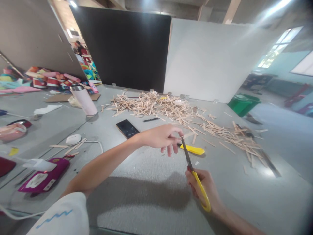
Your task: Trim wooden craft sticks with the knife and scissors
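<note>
Slantwise, scissors (187, 157) point forward-left, tips at left hand (161, 136).

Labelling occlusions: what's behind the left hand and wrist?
Past the wrist of the left hand, most of a phone shows; its near corner is covered. By the fingertips, a yellow tool, probably a cutter, shows; any part behind the fingers can't be seen.

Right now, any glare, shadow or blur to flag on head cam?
Head view: light flare at upper right, bright glare patch on the table at right; head view: broad soft shadow below the left forearm; head view: edges stretched and smeared, green bin soft, scissors easier to read.
</note>
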A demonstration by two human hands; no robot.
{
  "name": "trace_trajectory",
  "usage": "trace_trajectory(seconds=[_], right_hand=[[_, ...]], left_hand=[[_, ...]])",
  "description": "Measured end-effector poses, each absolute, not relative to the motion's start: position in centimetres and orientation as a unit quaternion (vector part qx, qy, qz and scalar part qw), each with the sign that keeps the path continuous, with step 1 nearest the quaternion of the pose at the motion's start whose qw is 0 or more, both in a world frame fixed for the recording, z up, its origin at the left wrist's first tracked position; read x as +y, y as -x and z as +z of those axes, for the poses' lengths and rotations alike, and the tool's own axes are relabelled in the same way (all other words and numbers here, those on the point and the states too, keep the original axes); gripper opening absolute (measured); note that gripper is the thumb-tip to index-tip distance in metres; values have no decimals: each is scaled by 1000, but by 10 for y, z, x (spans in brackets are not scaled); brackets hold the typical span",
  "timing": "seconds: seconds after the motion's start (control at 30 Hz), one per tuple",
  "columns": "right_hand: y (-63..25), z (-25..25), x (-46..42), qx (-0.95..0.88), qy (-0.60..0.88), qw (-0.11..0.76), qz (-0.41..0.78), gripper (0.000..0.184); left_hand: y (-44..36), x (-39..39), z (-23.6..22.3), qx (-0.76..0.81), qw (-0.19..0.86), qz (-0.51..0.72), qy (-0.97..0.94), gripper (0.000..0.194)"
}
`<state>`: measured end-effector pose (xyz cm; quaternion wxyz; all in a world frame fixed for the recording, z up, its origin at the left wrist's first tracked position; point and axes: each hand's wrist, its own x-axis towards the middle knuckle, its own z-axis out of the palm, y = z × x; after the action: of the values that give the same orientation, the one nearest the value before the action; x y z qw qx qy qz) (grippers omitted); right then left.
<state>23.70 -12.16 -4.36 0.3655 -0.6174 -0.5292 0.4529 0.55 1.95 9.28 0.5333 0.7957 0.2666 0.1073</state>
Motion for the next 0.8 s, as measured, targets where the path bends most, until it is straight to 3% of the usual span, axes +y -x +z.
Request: trace_trajectory(seconds=[0.4,0.8], right_hand=[[-238,-39,-121,-546,622,344,443,69],[-244,-44,-130,-540,623,371,429,57]], left_hand=[[-4,20,94,260,539,123,-792,20],[-11,23,91,151,724,147,-657,14]])
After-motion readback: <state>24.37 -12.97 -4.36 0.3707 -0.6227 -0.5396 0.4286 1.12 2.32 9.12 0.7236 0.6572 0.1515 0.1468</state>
